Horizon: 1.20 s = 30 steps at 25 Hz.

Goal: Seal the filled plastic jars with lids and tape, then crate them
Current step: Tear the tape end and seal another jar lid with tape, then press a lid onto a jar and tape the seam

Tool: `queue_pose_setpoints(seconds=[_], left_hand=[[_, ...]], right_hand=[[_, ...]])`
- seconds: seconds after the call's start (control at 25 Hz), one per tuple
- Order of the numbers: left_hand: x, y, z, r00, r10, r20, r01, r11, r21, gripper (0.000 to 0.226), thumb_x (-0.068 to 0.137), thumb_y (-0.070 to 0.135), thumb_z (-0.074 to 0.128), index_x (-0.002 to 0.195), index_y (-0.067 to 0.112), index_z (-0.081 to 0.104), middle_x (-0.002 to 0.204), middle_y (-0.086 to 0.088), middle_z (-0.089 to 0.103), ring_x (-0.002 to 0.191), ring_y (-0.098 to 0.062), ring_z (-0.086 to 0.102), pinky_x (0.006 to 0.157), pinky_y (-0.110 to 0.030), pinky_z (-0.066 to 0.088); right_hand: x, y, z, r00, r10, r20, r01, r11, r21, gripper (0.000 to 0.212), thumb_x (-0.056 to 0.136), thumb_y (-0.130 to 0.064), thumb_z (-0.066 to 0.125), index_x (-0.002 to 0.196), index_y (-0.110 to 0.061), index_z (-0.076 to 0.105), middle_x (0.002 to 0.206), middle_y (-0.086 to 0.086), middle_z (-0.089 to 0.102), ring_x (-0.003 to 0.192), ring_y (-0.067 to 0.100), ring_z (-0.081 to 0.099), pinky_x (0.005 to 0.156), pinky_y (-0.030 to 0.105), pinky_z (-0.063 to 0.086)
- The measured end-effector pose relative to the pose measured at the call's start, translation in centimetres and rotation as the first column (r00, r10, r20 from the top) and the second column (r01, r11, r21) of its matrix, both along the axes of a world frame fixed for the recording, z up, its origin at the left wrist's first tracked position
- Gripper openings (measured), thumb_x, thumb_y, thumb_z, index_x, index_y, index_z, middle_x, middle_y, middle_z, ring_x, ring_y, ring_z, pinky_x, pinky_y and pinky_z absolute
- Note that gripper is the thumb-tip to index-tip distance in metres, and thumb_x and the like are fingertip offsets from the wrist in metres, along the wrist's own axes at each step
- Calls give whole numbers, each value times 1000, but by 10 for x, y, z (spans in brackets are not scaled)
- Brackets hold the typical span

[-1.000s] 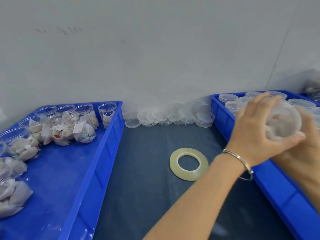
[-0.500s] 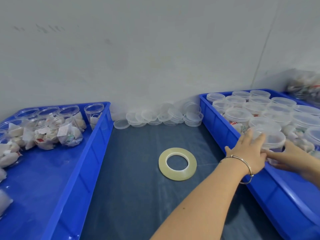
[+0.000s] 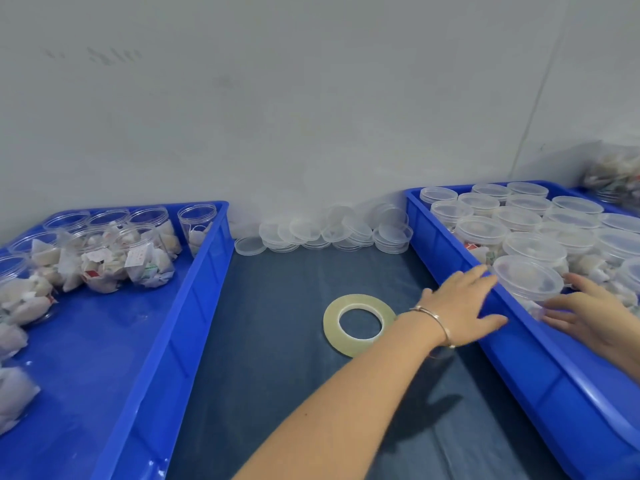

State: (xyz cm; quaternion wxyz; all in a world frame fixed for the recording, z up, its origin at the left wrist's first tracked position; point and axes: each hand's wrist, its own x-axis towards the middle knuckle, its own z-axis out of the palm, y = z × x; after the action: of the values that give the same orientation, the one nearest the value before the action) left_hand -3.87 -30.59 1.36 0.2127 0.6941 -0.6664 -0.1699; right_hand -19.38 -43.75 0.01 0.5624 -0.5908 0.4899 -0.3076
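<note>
Lidded jar (image 3: 528,284) sits in right crate (image 3: 485,306) among many sealed ones; open jars (image 3: 121,251) wait left. Left hand (image 3: 464,306) and right hand (image 3: 588,310) fingers spread, holding nothing. Tape roll (image 3: 358,325) center.

Tape roll (image 3: 358,325) lying on table (image 3: 277,375) between left crate (image 3: 166,341) and right crate (image 3: 540,368); loose lids (image 3: 332,232) sitting behind it.

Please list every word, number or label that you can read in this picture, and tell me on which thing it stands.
No text can be read.
Paper tags in the open jars, left crate: red and green print, too blurred.
Packets in the lidded jars, right crate: red marks, too small.
Tape roll: no print.
</note>
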Motion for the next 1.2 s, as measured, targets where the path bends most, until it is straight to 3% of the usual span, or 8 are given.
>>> queue_pose_setpoints(seconds=[0.16, 0.32, 0.48, 0.56, 0.72, 0.92, 1.04, 1.2], left_hand=[[74, 71, 23, 975, 217, -54, -223, 958, -179, 26, 93, 22, 54, 115, 18, 65, 118, -1, 65, 109, -19, 58, 97, -37, 44], [143, 155, 41, 830, 539, -142, -554, 772, -310, 16, 90, 16, 56, 91, 15, 72, 85, 0, 70, 79, -18, 62, 81, -33, 49], [180, 233, 40, 613, 766, -195, -770, 523, -366, 17, 91, 11, 53, 87, 13, 69, 76, 0, 65, 73, -20, 58, 73, -33, 48], [191, 266, 36, 480, 850, -216, -848, 385, -365, 15, 92, 10, 50, 93, 11, 65, 81, -4, 65, 75, -23, 58, 71, -37, 48], [203, 326, 27, 251, 959, -135, -905, 183, -384, 27, 88, 5, 51, 115, 4, 54, 105, -14, 61, 99, -32, 55, 81, -46, 47], [202, 376, 14, -132, 988, 78, -954, -105, -281, 41, 85, 10, 62, 122, 4, 45, 131, -19, 45, 126, -35, 36, 97, -52, 37], [200, 377, 9, -135, 981, 138, -989, -124, -83, 51, 89, 18, 61, 132, 7, 37, 140, -16, 35, 133, -32, 26, 101, -59, 35], [204, 380, 4, -104, 988, 113, -990, -92, -102, 46, 90, 15, 58, 132, 12, 40, 139, -14, 39, 132, -32, 30, 99, -57, 38]], right_hand=[[21, 28, 13, 913, -209, -349, 0, 858, -513, 65, 82, 0, 62, 141, -8, 36, 136, 22, 42, 109, 33, 46, 92, 44, 45], [101, 99, 34, 944, -46, -326, -255, 525, -812, 62, 75, 8, 63, 134, 0, 44, 133, 26, 39, 126, 36, 36, 107, 42, 29], [206, 217, 43, 853, 448, -268, -455, 387, -802, 55, 80, 8, 55, 133, 0, 45, 132, 17, 41, 122, 21, 38, 99, 3, 18], [250, 277, 43, 743, 638, -200, -512, 351, -784, 55, 81, 10, 48, 134, -1, 42, 134, 15, 39, 120, 14, 35, 94, -4, 18], [298, 370, 29, 560, 807, -187, -669, 307, -677, 61, 83, 12, 42, 141, -4, 31, 138, 12, 32, 113, 21, 40, 86, 25, 41], [317, 400, 2, 390, 730, -561, -859, 69, -507, 66, 91, 2, 44, 149, -7, 13, 139, 14, 26, 107, 28, 40, 69, 28, 31], [321, 401, 0, 311, 649, -694, -896, -43, -442, 66, 93, -3, 43, 149, -11, 10, 144, 13, 22, 123, 30, 32, 72, 33, 36], [322, 401, 0, 240, 625, -743, -918, -103, -383, 69, 94, -12, 42, 151, -19, 4, 150, 9, 14, 132, 30, 24, 76, 37, 39]])
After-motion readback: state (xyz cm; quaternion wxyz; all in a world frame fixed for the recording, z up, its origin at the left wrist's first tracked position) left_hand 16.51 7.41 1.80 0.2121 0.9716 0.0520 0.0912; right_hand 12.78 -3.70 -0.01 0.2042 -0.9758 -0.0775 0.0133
